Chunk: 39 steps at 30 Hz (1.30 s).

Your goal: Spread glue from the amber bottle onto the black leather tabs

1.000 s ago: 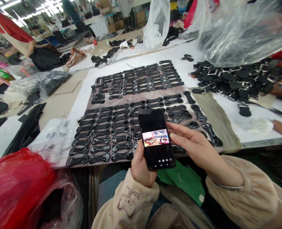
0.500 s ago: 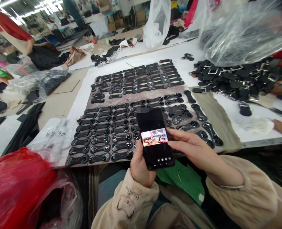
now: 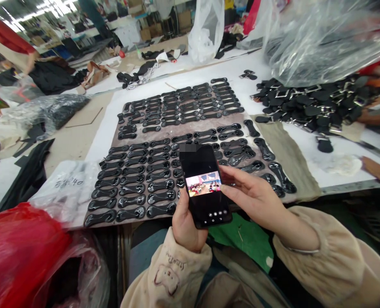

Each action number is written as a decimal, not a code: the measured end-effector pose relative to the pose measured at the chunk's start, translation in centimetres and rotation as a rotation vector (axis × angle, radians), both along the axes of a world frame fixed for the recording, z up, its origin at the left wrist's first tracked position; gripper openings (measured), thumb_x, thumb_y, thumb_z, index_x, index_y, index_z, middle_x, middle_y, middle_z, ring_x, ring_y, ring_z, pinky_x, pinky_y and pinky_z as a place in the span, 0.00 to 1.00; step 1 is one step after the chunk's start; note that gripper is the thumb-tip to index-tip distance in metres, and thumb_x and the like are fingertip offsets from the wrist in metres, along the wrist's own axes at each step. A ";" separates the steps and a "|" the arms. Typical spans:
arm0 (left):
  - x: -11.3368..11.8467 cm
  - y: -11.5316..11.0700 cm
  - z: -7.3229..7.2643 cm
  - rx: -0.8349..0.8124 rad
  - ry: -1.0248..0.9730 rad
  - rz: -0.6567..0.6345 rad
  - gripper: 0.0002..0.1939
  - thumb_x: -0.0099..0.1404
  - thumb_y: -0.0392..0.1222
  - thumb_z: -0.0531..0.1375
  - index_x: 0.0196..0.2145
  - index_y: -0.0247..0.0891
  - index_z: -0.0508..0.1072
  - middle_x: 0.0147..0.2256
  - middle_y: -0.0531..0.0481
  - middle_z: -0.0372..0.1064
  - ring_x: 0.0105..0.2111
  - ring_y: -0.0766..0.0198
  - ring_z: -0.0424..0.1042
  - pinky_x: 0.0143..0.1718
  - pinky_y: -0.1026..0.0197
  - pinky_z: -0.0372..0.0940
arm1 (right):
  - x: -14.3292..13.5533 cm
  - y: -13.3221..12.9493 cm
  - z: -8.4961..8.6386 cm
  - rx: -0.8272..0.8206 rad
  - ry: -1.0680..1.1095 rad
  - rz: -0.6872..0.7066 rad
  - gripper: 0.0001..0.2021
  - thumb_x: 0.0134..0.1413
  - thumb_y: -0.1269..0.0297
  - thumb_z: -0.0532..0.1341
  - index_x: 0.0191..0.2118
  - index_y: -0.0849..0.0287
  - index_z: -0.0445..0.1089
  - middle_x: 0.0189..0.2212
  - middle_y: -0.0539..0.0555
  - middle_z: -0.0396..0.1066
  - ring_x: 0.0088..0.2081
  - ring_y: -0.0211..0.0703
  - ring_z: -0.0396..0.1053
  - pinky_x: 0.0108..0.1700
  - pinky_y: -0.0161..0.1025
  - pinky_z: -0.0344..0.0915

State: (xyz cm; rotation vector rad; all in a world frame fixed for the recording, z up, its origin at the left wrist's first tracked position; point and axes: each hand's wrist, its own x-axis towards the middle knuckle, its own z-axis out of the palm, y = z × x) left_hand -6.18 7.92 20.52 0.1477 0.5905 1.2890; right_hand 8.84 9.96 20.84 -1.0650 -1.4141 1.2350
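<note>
A black smartphone is held upright over the table's front edge, its screen showing a bright picture of a room with people. My left hand wraps round its lower left side, thumb along the edge. At the right edge my right hand grips it, with the thumb by the picture and fingers partly hidden behind. Beyond the phone, rows of black dumbbell-shaped pieces, many with glossy wet-looking surfaces, lie on a brownish board. The phone covers some of them.
At the right lies a heap of black straps with metal buckles, under a clear plastic bag. Another person's hand reaches in there. A red plastic bag sits at lower left, near a white bag with handwriting.
The whole view has shifted slightly, so the table and phone appear a little further left. Both hands keep their grip on the smartphone, and its picture looks the same.
</note>
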 end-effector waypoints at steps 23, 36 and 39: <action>0.5 -0.3 -0.7 0.004 0.155 0.120 0.22 0.70 0.50 0.52 0.53 0.32 0.72 0.49 0.38 0.73 0.51 0.51 0.71 0.60 0.47 0.58 | 0.5 0.3 0.6 0.787 -0.661 -0.288 0.07 0.54 0.72 0.66 0.39 0.56 0.78 0.50 0.59 0.70 0.57 0.56 0.62 0.56 0.57 0.65; 0.5 -0.4 -0.5 -0.002 0.195 0.095 0.22 0.70 0.50 0.52 0.54 0.35 0.70 0.53 0.39 0.70 0.55 0.50 0.69 0.61 0.48 0.57 | 1.0 0.4 1.0 0.700 -0.771 -0.212 0.15 0.51 0.64 0.68 0.46 0.55 0.76 0.56 0.60 0.66 0.61 0.63 0.55 0.59 0.64 0.60; 0.4 -0.4 -0.6 -0.003 0.184 0.078 0.22 0.70 0.50 0.51 0.55 0.36 0.70 0.54 0.39 0.69 0.55 0.49 0.68 0.61 0.48 0.57 | 1.0 0.3 0.9 0.685 -0.786 -0.205 0.18 0.51 0.62 0.68 0.49 0.56 0.75 0.57 0.60 0.65 0.61 0.64 0.55 0.59 0.65 0.59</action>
